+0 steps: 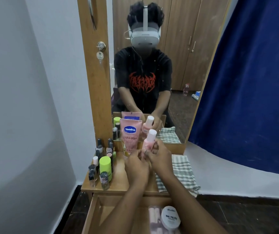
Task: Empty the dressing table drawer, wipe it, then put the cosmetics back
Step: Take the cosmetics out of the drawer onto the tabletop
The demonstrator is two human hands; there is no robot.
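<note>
Emptying looks well along but unfinished. The right hand (pixel 160 157) grips a pink bottle (pixel 149 141) with a white cap, upright near the back of the counter (pixel 120 181) just beside the Vaseline tube (pixel 130 137). The left hand (pixel 136 168) curls its fingers round the bottle's base. Nail polish bottles (pixel 100 149) and a green-capped bottle (pixel 105 166) already crowd the counter's left side. The open drawer (pixel 91 215) below still holds a nail polish remover jar (pixel 170 218) and a pink packet (pixel 154 218). Wiping seems not yet begun, since the checked cloth (pixel 182 173) lies on the counter's right side. Returning the cosmetics comes after that.
</note>
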